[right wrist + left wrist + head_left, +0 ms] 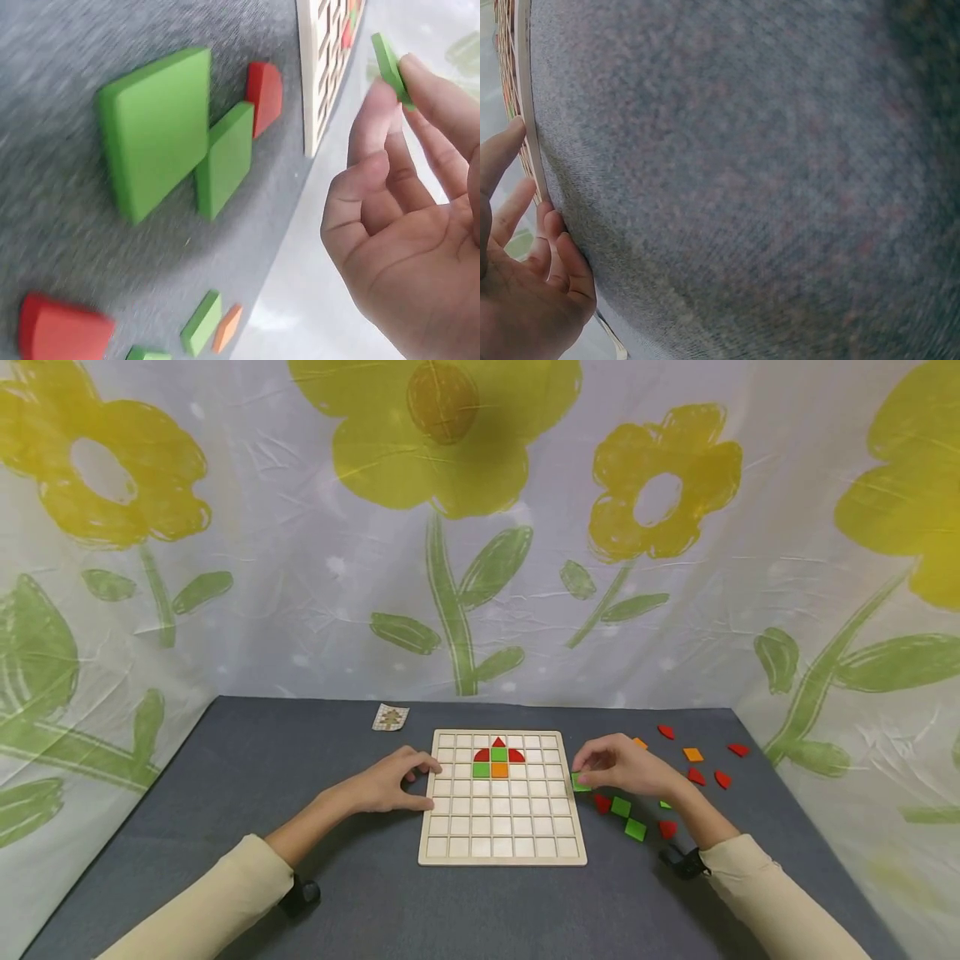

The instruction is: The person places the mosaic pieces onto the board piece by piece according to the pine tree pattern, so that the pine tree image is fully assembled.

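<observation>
A pale wooden grid board [501, 852] lies on the dark table. Near its top middle sit red, green and orange tiles, among them a green square [481, 770] and an orange square [499, 770]. My left hand [386, 783] rests at the board's left edge, thumb and fingertips touching the rim; the left wrist view shows the fingers [574, 262] along that edge. Between thumb and fingertips, my right hand [624, 766] pinches a green square tile [388, 69], seen edge-on in the right wrist view. That hand hovers by the board's right edge.
Loose tiles lie right of the board: green squares [635, 830], red rounded pieces [723, 779] and an orange square [693, 754]. A small patterned card [391, 717] lies behind the board to the left. A flower-printed cloth [315, 593] hangs behind the table.
</observation>
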Available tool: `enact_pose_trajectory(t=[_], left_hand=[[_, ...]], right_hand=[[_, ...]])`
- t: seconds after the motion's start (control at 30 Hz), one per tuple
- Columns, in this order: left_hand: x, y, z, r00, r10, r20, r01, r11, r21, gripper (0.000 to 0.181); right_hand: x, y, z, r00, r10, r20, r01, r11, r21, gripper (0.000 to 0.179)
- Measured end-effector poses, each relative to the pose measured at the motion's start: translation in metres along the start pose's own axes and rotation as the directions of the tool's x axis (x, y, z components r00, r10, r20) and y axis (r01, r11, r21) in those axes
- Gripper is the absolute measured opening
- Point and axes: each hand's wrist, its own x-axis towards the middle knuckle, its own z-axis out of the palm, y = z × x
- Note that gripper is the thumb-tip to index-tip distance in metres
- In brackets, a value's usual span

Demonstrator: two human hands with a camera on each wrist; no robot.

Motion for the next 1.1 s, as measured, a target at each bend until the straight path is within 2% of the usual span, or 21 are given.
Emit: enact_pose_trajectory(t=[0.2,0.83,1.1], left_hand=[[0.001,-0.001,0.001,1.0,-0.003,0.003,0.003,1.0,0.003,0.05],[0.005,-0.008,0.003,1.0,0.009,-0.004,-0.009,1.0,0.012,0.05],[0.003,-0.006,0.004,1.0,0.005,-0.006,-0.005,1.0,0.009,0.05]], right_hand=[[0.011,-0.003,0.006,1.0,0.01,0.009,-0.01,1.0,0.027,0.017],[0.04,-0.007,0.018,1.0,-0.005,0.006,0.005,0.999,-0.032,0.013],[0.054,-0.004,0.025,0.999,-0.016,0.038,0.018,0.998,-0.058,0.01]])
